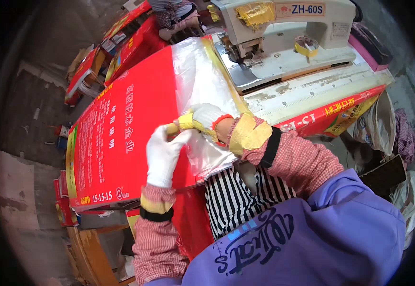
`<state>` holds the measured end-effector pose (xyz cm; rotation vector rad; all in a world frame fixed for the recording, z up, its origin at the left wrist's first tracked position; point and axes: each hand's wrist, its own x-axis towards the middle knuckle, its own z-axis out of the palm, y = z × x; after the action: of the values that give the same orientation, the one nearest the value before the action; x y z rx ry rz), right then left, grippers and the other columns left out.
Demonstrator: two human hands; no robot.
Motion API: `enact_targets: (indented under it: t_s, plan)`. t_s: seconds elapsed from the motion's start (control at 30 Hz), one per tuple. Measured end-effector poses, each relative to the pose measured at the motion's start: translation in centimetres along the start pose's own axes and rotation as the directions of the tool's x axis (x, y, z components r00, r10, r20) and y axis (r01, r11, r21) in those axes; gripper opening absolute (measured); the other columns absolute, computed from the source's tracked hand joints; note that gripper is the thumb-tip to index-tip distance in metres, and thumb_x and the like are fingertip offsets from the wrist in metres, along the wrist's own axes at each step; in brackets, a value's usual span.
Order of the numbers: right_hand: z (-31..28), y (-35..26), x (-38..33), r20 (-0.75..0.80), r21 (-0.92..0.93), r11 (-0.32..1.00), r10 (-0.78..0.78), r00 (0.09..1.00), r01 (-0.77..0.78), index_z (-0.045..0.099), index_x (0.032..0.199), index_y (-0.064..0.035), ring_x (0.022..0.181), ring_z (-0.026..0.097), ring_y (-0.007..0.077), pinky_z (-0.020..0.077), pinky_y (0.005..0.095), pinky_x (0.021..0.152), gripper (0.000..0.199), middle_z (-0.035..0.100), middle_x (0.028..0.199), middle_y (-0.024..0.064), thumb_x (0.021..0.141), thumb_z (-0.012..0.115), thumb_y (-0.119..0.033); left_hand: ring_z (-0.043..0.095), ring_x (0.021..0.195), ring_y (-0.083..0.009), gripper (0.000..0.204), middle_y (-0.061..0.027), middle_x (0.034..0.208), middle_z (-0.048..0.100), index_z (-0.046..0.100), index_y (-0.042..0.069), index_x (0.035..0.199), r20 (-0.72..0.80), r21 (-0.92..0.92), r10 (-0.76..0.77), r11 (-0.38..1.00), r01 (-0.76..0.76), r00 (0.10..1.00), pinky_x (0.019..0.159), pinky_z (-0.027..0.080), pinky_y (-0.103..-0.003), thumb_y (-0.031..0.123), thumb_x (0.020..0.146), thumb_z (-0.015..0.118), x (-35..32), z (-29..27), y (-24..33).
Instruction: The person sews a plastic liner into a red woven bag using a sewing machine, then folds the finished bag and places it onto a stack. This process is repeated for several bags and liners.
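My left hand, in a white glove, is closed with thumb and fingers around a yellowish fingertip of my right hand. My right hand wears a white glove with an orange-red cuff and yellow tape on its fingers. Its forefinger stretches left into the left hand's grip, and its other fingers are partly hidden. Both hands are just above a stack of red printed sacks. Beneath and beyond the right hand lies clear, shiny plastic liner at the sacks' right end. Yellow tape wraps the right sleeve's cuff.
A white industrial sewing machine stands at the back right, with a roll of yellow tape on its bed. A worn white table edge marked like a ruler runs before it. More red sacks and a person's leg are farther back.
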<state>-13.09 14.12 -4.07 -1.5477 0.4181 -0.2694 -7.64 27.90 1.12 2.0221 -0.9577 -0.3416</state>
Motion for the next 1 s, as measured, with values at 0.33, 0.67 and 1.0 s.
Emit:
enact_targets:
  t_s: [0.33, 0.67, 1.0]
  plan:
    - [-2.6, -2.2, -0.5, -0.054, -0.953, 0.304, -0.127, 0.990, -0.013, 0.067, 0.089, -0.0047, 0.082, 0.063, 0.0276, 0.0492, 0.0379, 0.072, 0.035, 0.064, 0.086, 0.0167, 0.069, 0.071, -0.033, 0.053, 0.065, -0.0066, 0.011, -0.0024, 0.072, 0.059, 0.057, 0.002, 0.083, -0.328, -0.457, 0.053, 0.865, -0.208, 0.943, 0.061, 0.043, -0.021, 0.013, 0.085, 0.060, -0.4, -12.2, -4.0]
    - [10.4, -2.8, -4.3, 0.902, -0.231, 0.795, -0.042, 0.430, 0.561, 0.067, 0.086, -0.0026, 0.071, 0.063, 0.0307, 0.0490, 0.0380, 0.062, 0.027, 0.066, 0.079, 0.0147, 0.072, 0.060, -0.025, 0.052, 0.069, -0.0073, 0.007, -0.0019, 0.077, 0.057, 0.055, 0.002, 0.083, -0.321, -0.215, 0.039, 0.970, -0.113, 0.946, 0.064, 0.044, -0.020, -0.001, 0.081, 0.059, -5.3, -9.7, 1.9]
    - [0.6, 4.6, 7.2, -0.131, -0.478, 0.821, -0.418, 0.899, 0.312, 0.056, 0.107, -0.0113, 0.090, 0.053, 0.0174, 0.0440, 0.0333, 0.084, 0.027, 0.058, 0.095, 0.0052, 0.091, 0.041, -0.027, 0.056, 0.065, -0.0234, 0.014, -0.0127, 0.073, 0.059, 0.058, 0.000, 0.082, 0.869, 0.033, 0.054, 0.985, -0.168, 0.492, 0.057, 0.044, -0.030, 0.003, 0.068, 0.058, -17.9, -7.9, -6.7]
